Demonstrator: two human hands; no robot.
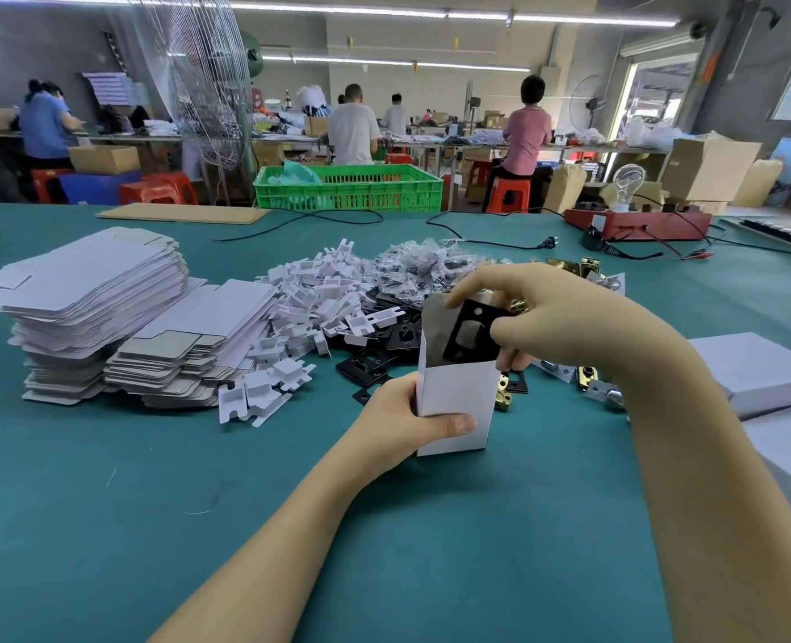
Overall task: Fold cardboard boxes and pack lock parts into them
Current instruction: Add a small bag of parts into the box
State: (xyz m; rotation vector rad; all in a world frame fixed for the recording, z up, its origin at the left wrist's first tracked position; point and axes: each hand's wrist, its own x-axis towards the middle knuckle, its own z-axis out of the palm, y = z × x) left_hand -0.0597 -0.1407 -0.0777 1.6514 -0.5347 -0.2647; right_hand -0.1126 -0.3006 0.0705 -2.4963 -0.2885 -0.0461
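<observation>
A small white cardboard box [458, 401] stands upright on the green table with its top open. My left hand [402, 424] grips its lower left side, thumb across the front. My right hand [537, 313] pinches a black lock plate [470, 334] with holes, holding it tilted in the box's open mouth. Behind the box lies a heap of black plates [384, 345], white folded inserts [305, 308], bagged parts [421, 266] and brass lock parts [574, 266].
Flat white box blanks [92, 290] are stacked at the left. Closed white boxes [755, 368] sit at the right edge. Cables [486, 241], a red test unit with a bulb [639, 222] and a green crate [347, 187] lie beyond. Several people work at far benches.
</observation>
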